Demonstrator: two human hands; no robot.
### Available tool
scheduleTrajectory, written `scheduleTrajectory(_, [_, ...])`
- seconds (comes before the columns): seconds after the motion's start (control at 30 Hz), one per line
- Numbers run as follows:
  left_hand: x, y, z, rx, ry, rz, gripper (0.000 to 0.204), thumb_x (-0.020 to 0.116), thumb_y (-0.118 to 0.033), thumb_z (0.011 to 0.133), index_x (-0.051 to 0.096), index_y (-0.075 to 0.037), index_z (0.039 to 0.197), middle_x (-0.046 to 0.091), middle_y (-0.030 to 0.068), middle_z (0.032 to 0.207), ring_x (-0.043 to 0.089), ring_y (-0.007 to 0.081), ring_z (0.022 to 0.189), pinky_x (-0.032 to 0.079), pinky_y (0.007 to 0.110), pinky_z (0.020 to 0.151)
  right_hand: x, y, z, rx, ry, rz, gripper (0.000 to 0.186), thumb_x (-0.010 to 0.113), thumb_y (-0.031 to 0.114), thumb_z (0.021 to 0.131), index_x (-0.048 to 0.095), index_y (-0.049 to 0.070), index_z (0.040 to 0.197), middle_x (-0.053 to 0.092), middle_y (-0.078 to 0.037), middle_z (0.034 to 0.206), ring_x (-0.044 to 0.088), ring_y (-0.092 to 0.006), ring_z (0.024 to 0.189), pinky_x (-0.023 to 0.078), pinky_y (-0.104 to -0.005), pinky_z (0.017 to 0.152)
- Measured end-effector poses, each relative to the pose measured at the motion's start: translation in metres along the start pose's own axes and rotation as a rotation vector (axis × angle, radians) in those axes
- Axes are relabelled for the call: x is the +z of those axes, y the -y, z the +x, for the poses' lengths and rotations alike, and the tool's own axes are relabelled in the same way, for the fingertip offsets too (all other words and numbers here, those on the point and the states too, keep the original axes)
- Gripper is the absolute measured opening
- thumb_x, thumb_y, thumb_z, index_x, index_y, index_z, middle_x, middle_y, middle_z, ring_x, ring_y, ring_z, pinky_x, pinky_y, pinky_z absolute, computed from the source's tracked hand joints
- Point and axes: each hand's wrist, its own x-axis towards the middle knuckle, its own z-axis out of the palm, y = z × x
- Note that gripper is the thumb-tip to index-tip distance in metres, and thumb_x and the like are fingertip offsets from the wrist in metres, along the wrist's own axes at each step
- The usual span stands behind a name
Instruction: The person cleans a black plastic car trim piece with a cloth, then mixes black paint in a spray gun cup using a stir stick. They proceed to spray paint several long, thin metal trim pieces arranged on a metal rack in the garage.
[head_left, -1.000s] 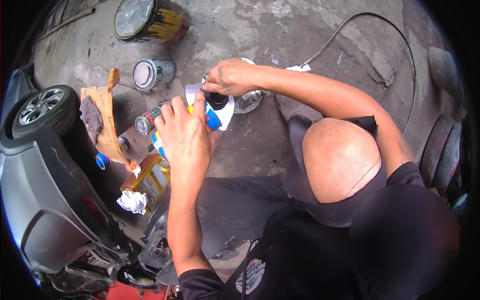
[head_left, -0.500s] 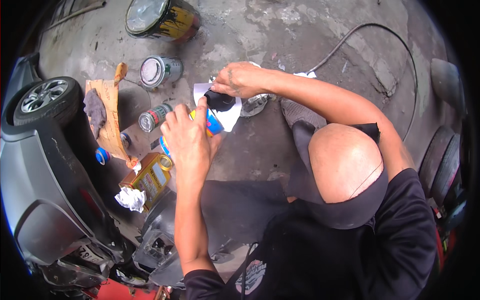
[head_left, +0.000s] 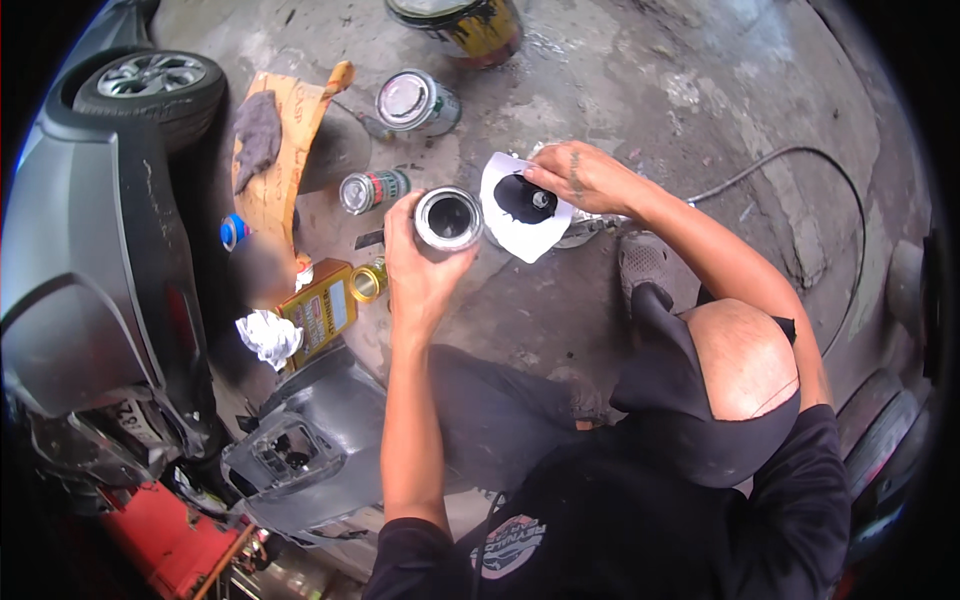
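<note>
Centre of frame: the left hand [head_left: 425, 275] wraps the can [head_left: 447, 243] from its left and lower sides, the open mouth facing up toward us, dark within. Just right of it, the right hand [head_left: 583, 180] grasps the paper [head_left: 528, 242] at its upper right edge; whether can and paper touch, I cannot tell. Bounds: small can [head_left: 372, 191] and tin [head_left: 325, 308] at left, knee [head_left: 740, 365] lower right. Concrete floor [head_left: 515, 315] stretches beneath the paper and, upper right, beyond the hose [head_left: 790, 151].
</note>
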Motion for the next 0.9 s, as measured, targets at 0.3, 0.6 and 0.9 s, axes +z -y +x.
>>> scheduleTrajectory(0.3, [0.076,0.104,0.08,-0.161,-0.455,-0.199,0.081,0.092,-0.012,0.073,0.047,0.001,0.138,0.063,0.0192,0.127,0.065,0.0312,0.12,0.049,0.042,0.107,-0.02,0.035,0.003,0.157,0.11,0.082,0.046,0.053,0.036,0.112,0.072,-0.005,0.108,0.071,-0.026,0.104,0.068,-0.0432,0.1,0.052,-0.0497,0.089])
scheduleTrajectory(0.6, [0.091,0.09,0.039,-0.232,-0.469,-0.117,0.108,0.087,-0.006,0.081,0.02,0.008,0.165,0.035,0.0334,0.165,0.04,0.044,0.153,0.034,0.045,0.126,-0.019,0.039,0.001,0.273,0.109,0.102,0.049,0.052,0.04,0.113,0.071,-0.005,0.117,0.073,-0.024,0.103,0.071,-0.0363,0.095,0.053,-0.0465,0.09])
scheduleTrajectory(0.9, [-0.012,0.115,-0.014,-0.282,-0.714,-0.067,0.05,0.079,-0.008,0.092,0.059,0.002,0.137,0.063,0.0144,0.117,0.066,0.0228,0.095,0.054,0.037,0.08,-0.025,0.042,0.007,0.319,0.129,0.056,0.053,0.054,0.044,0.112,0.072,-0.005,0.124,0.077,-0.022,0.107,0.073,-0.0319,0.1,0.054,-0.0442,0.092])
